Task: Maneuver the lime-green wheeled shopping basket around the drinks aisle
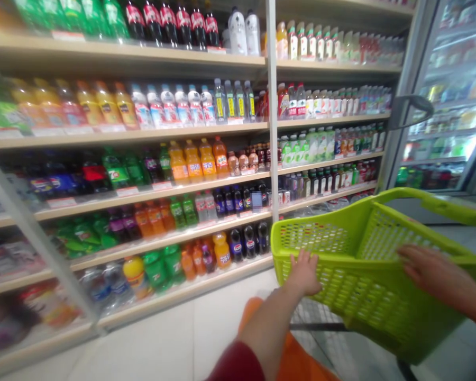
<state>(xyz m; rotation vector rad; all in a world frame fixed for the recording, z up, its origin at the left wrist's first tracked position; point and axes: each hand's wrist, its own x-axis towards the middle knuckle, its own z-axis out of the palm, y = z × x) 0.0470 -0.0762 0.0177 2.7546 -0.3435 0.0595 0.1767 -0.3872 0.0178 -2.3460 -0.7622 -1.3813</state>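
Observation:
A lime-green basket (373, 270) with perforated walls stands at the right, above a dark-framed cart or trolley. My left hand (304, 272) is at its near left side, fingers spread a little and hooked over the rim. Further right, my right hand (428, 270) lies over the near rim, with its fingers curled inward and slightly blurred. The basket's raised green handle (440, 207) is beyond my right hand. No goods show in the visible part of the basket.
Shelves (174, 235) full of bottled drinks run along the left and centre, divided by a pale upright post (272, 132). A glass-door cooler (448, 106) with a dark handle (416, 108) stands at the right. Pale tiles (170, 338) cover the floor.

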